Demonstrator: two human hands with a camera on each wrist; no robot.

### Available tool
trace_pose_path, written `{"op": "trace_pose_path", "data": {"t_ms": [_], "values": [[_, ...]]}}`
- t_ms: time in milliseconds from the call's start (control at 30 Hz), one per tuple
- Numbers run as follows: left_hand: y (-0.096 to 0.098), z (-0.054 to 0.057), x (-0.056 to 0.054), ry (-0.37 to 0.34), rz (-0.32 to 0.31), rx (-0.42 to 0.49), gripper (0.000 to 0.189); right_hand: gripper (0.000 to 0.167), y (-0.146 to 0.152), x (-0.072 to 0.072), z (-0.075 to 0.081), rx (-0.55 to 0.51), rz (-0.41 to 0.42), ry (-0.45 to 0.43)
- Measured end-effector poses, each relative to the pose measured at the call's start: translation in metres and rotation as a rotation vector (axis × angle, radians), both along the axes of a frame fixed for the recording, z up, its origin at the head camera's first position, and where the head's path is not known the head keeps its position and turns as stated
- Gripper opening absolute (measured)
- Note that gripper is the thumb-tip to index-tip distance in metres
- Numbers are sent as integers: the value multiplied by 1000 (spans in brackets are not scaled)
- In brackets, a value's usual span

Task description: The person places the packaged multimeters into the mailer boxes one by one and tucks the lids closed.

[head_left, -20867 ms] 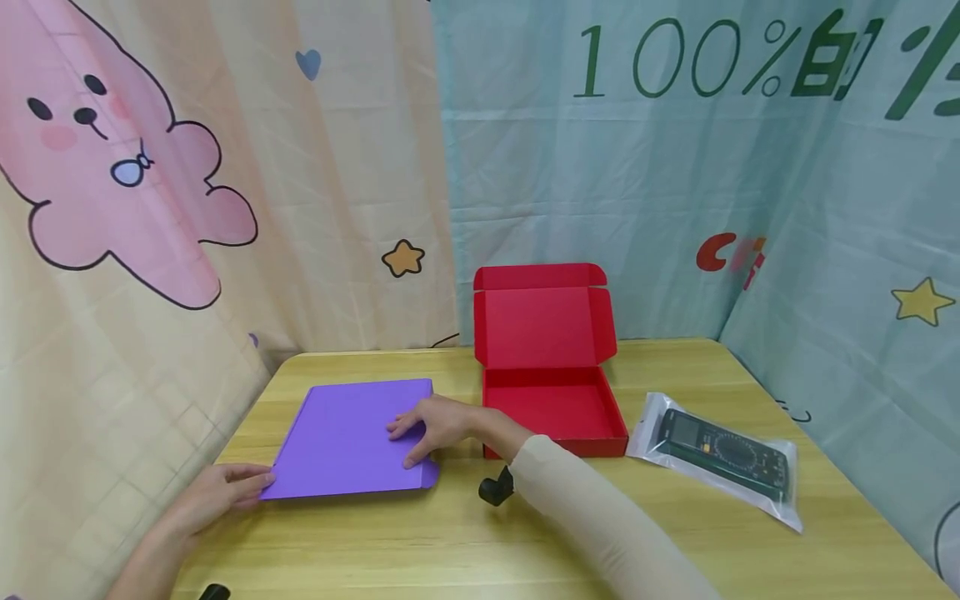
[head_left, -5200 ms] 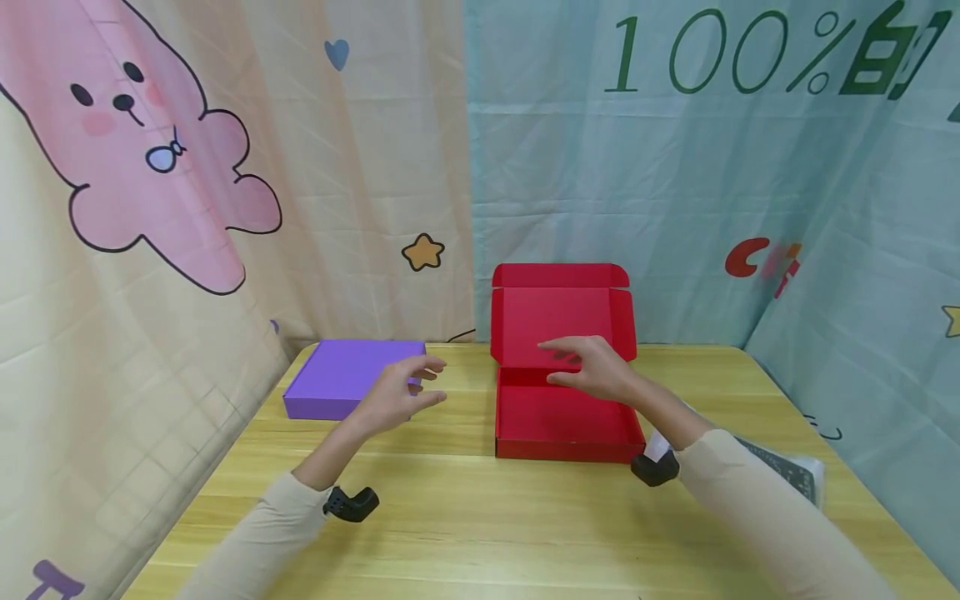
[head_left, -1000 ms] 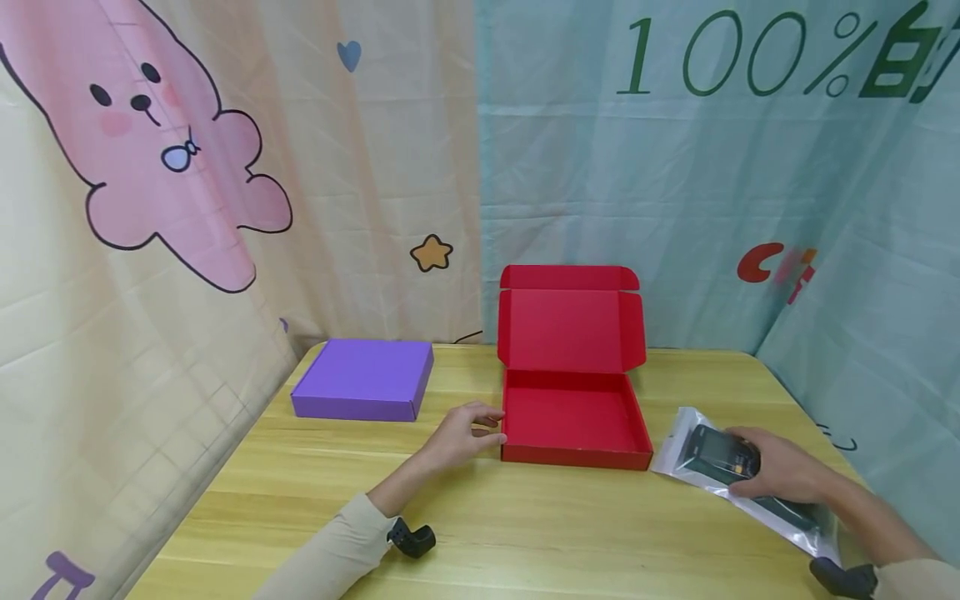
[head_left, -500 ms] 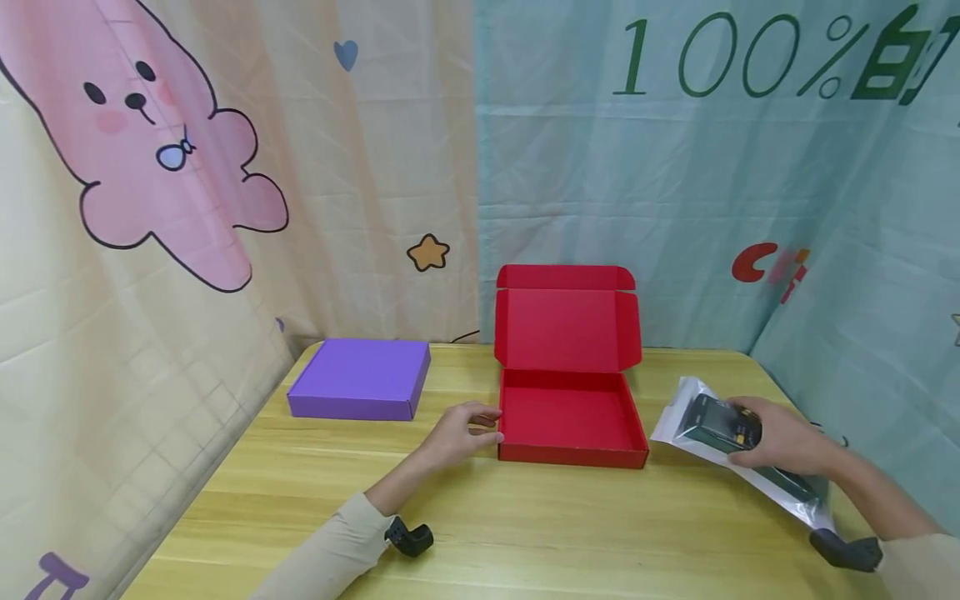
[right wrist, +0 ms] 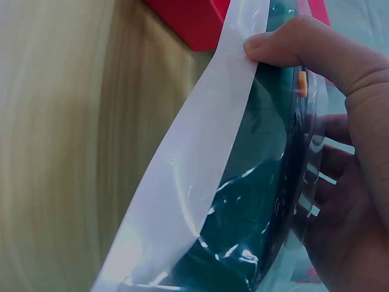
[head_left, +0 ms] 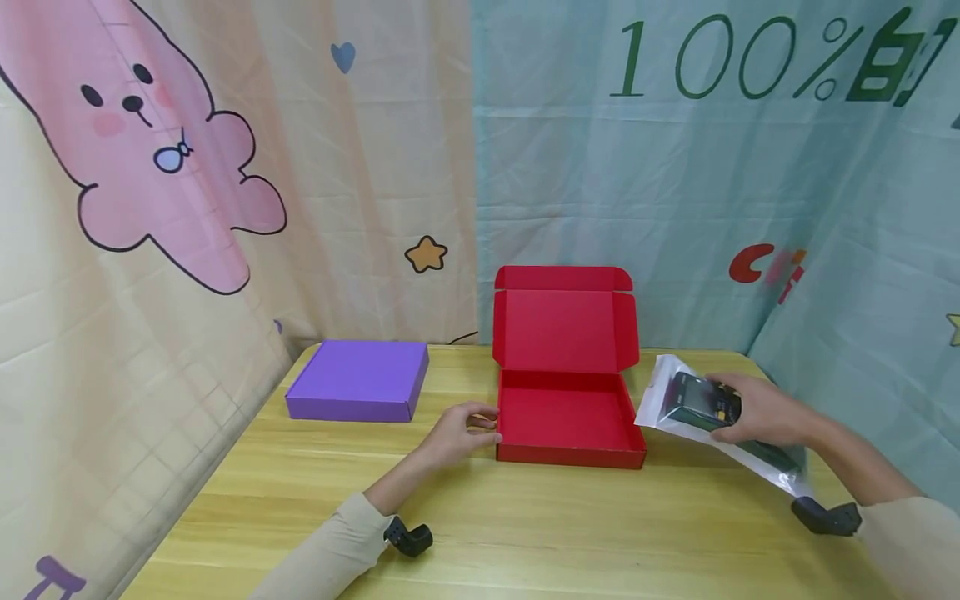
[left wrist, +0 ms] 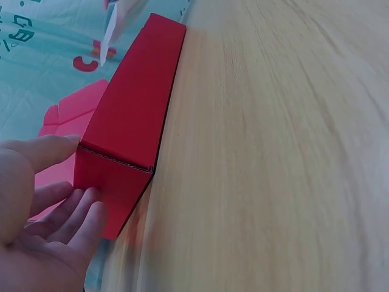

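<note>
My left hand (head_left: 459,433) touches the left wall of an open red cardboard box (head_left: 570,457). In the left wrist view its thumb lies at the box's top corner and the other fingers rest against the side, loosely bent. My right hand (head_left: 768,410) grips a dark green multimeter (head_left: 693,398) sealed in a clear plastic bag (head_left: 655,400), held tilted above the table just right of the box. The right wrist view shows the thumb pressing the bag's white edge (right wrist: 176,164), with the fingers around the far side. The multimeter's dial is hidden under the hand.
The red box's lid (head_left: 562,329) stands upright at the back with its flaps spread. A closed purple box (head_left: 360,375) sits at the back left of the wooden table (head_left: 525,533). Printed curtains (head_left: 360,167) enclose the table behind and at the sides.
The purple box, earlier under both hands, now lies closed farther back. My right hand has gripped the bagged multimeter, raised it and moved it left towards the red box; my left hand stays at the box.
</note>
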State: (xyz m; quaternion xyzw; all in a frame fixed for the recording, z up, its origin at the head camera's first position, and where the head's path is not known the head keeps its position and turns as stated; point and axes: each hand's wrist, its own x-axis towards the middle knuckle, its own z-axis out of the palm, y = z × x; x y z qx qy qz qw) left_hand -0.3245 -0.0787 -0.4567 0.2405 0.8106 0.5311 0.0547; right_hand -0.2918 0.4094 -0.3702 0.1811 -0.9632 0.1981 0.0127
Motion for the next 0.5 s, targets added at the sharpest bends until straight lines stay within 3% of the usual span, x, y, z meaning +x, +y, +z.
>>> {"op": "trace_pose_path", "data": {"t_ms": [500], "values": [[-1, -1, 1, -25, -7, 26, 44, 100, -37, -15, 29, 45, 50, 5]]}}
